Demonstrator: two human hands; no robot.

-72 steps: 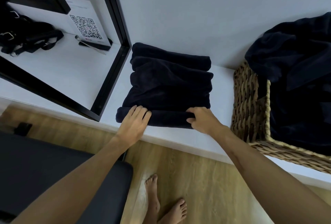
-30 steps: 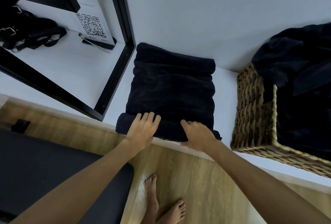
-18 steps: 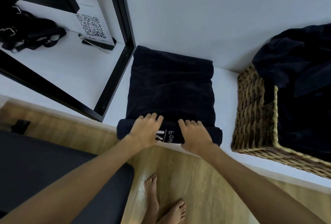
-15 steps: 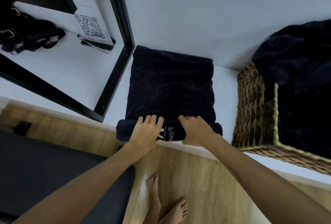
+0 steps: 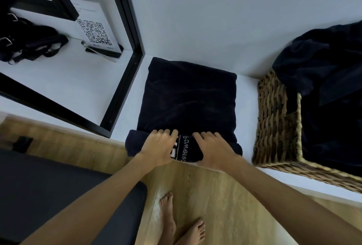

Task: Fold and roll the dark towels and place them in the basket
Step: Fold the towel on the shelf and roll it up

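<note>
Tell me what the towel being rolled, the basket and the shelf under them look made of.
Towel: soft terry-like cloth, matte navy-black, dented surface, printed white lettering.
Basket: woven natural fibre, maybe seagrass or wicker; brown braided strands.
Shelf: smooth white board, probably laminate or painted; can't tell which.

Both arms reach toward twelve o'clock, converging. The left hand (image 5: 159, 147) and right hand (image 5: 213, 148) lie palm-down side by side, fingers curled over the rolled towel edge (image 5: 188, 149) they grip.
</note>
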